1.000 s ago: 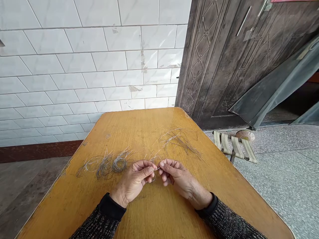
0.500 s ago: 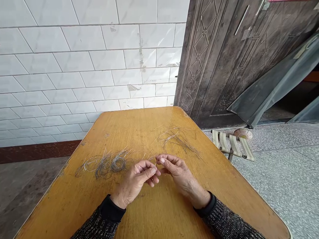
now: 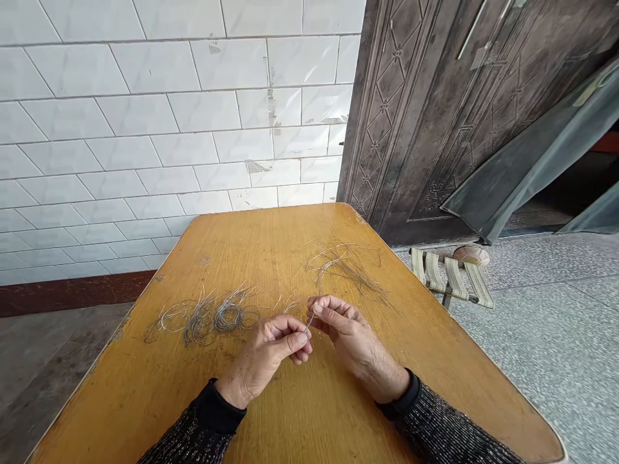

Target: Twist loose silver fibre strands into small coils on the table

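Observation:
Between my two hands runs a short stretch of thin wire (image 3: 309, 322). My left hand (image 3: 275, 348) is closed, thumb and forefinger pinching the wire's lower part. The fingers of my right hand (image 3: 345, 328) pinch it a little higher and to the right. Beyond the left hand lie coiled bundles of thin grey wire (image 3: 229, 314), with loose ends sticking up. Farther back to the right, a tangle of loose, mostly straight wires (image 3: 341, 264) is spread on the table. The rest of the held wire is hidden by my fingers.
The wooden table (image 3: 271, 251) stands against a white tiled wall (image 3: 198, 142). At the right are a dark patterned door (image 3: 416, 129) and a hanging grey curtain (image 3: 522, 154). A folding stool with striped straps (image 3: 454, 277) stands on the floor beside the table.
My right hand has shifted slightly right, away from the left, so more wire shows between them. The left hand has moved very little. The view has tilted slightly.

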Tool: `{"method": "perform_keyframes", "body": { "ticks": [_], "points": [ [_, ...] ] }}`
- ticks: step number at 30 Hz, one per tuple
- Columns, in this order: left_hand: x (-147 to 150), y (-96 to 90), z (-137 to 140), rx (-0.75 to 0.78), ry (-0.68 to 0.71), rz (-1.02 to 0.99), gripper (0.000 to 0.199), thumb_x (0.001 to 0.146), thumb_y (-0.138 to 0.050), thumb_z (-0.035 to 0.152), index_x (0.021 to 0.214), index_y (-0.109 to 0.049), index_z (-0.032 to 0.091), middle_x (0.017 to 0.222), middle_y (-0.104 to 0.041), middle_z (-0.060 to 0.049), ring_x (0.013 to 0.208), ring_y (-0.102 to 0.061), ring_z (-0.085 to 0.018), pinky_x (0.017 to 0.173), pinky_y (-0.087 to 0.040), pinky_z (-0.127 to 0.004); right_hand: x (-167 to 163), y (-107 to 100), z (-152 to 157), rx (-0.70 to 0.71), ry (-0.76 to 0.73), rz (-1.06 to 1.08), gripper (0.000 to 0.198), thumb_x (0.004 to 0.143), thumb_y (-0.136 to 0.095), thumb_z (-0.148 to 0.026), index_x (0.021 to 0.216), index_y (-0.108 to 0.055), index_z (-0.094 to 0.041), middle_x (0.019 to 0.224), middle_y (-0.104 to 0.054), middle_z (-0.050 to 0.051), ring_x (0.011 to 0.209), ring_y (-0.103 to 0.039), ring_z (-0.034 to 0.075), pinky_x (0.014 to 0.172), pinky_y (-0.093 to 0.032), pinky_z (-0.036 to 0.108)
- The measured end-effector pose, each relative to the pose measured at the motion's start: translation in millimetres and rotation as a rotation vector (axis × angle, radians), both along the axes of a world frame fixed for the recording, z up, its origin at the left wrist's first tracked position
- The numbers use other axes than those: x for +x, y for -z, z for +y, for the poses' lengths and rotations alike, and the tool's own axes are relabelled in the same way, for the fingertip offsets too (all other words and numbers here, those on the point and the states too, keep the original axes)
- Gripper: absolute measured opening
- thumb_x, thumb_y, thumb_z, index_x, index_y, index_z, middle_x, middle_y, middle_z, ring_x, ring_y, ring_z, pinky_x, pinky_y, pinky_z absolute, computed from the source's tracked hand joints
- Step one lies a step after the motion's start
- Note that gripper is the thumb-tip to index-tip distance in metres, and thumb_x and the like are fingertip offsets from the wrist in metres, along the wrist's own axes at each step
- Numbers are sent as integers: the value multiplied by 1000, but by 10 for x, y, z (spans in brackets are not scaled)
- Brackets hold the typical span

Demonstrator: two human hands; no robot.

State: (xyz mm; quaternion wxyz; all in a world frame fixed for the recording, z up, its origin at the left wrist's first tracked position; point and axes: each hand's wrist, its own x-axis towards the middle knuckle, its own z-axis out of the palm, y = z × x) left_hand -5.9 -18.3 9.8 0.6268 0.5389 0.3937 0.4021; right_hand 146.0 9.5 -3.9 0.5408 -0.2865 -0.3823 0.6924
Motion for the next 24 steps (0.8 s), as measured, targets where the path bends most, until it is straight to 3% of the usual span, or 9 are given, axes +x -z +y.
{"method": "perform_keyframes", "body": {
  "ticks": [10,17,21,24],
  "points": [
    [43,-19,-40,45,-17,52,17,75,-62,28,65,-59,15,61,-59,0,58,-52,-10,59,-40,-24,6,-2,8,41,46,-24,22,60,-74,-31,54,-58,-17,66,-50,-3,60,-41,8,59,-34,22],
    [34,94,35,-216,-78,-417,10,72,-67,23,75,-63,15,69,-63,-1,60,-57,-9,54,-43,-19,38,24,72,16,2,-130,28,66,-69,-45,69,-66,-18,70,-59,0,68,-52,11,67,-41,27],
    [6,109,59,-324,-96,-547,10,70,-70,19,77,-65,13,75,-64,-3,61,-58,-7,53,-45,-15,20,-2,39,23,-64,-171,32,65,-70,-45,84,-66,-19,75,-62,1,68,-54,11,64,-41,25],
    [-6,120,62,-362,-111,-587,11,69,-71,18,78,-66,12,82,-65,-3,61,-56,-5,54,-46,-14,10,-23,28,34,-98,-180,32,63,-72,-43,81,-64,-17,70,-61,0,59,-51,8,56,-38,22]
  ]
}}
